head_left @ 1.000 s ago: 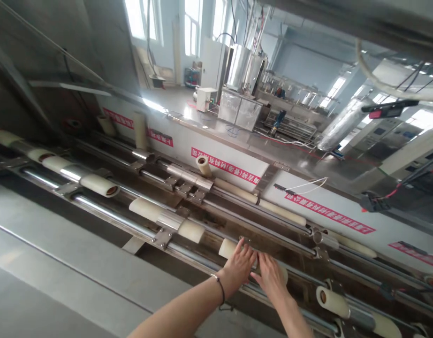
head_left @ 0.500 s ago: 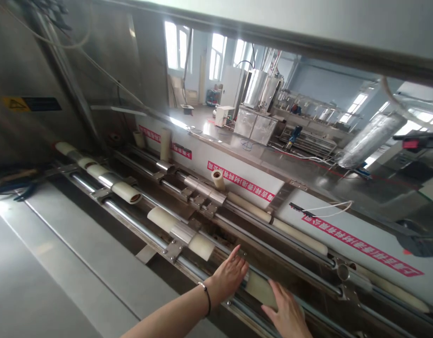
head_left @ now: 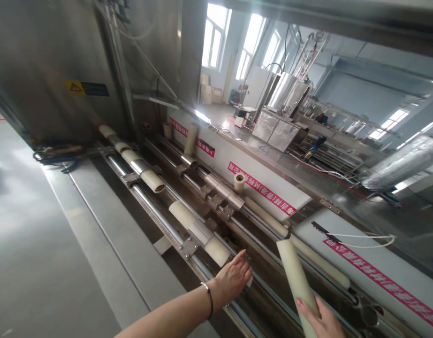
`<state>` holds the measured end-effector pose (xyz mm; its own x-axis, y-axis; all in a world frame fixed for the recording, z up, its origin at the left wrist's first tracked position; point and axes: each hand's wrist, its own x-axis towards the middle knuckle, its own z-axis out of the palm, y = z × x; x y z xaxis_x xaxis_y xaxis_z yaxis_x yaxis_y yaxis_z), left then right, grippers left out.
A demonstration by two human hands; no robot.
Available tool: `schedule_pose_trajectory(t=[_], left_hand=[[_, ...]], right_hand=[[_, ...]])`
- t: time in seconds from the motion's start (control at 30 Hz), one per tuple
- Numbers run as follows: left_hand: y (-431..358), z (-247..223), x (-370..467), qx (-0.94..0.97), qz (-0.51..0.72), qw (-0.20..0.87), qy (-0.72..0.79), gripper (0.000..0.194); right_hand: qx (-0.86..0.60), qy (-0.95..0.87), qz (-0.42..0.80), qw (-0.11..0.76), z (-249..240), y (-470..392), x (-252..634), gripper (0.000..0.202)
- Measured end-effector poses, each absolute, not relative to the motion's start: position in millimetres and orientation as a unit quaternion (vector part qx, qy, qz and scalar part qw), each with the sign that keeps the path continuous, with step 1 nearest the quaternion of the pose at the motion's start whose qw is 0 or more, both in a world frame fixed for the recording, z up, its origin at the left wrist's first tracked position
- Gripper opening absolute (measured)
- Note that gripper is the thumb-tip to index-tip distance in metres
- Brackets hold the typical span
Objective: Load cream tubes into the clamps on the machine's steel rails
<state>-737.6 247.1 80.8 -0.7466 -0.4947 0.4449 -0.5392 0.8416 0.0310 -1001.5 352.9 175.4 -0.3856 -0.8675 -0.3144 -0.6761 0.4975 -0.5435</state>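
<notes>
A pale cream tube [head_left: 296, 277] is raised at a steep slant above the rails, with my right hand [head_left: 323, 319] closed around its lower part. Its lower end runs out of view. My left hand [head_left: 233, 276], wearing a dark bracelet at the wrist, curls its fingers over a shiny metal sleeve [head_left: 250, 283] on the near rails. Most of that sleeve is hidden under the fingers. Just left of this hand, another pale tube [head_left: 183, 216] lies through a metal sleeve [head_left: 199, 232], beside a bolted bracket [head_left: 188, 248].
More pale tubes [head_left: 153, 180] lie along the near rails toward the far left. A short tube [head_left: 239, 184] stands by the white back panel [head_left: 300, 206]. Long tubes [head_left: 318, 263] line the far rails. A flat metal ledge [head_left: 96, 225] runs along the left.
My right hand has lifted the pale tube off the near rails and tilted it up to the right. My left hand stays at the metal sleeve. The view has shifted.
</notes>
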Motion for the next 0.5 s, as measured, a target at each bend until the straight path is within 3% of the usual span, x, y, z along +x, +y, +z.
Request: schedule_pose_trajectory(t=[0.13, 0.27, 0.37, 0.5], left_hand=[[253, 78, -744, 0.283, 0.055, 0.245, -0.926, 0.020], [253, 69, -748, 0.279, 0.045, 0.277, -0.919, 0.023], [253, 56, -754, 0.280, 0.033, 0.297, -0.912, 0.021], [250, 41, -767, 0.272, 0.029, 0.305, -0.912, 0.016]], right_hand=[[-0.347, 0.744, -0.251, 0.514, 212, 295, -931, 0.060], [-0.303, 0.600, -0.291, 0.681, 227, 238, -858, 0.043], [-0.261, 0.518, -0.338, 0.741, 230, 189, -799, 0.031], [-0.205, 0.464, -0.437, 0.743, 220, 104, -741, 0.020]])
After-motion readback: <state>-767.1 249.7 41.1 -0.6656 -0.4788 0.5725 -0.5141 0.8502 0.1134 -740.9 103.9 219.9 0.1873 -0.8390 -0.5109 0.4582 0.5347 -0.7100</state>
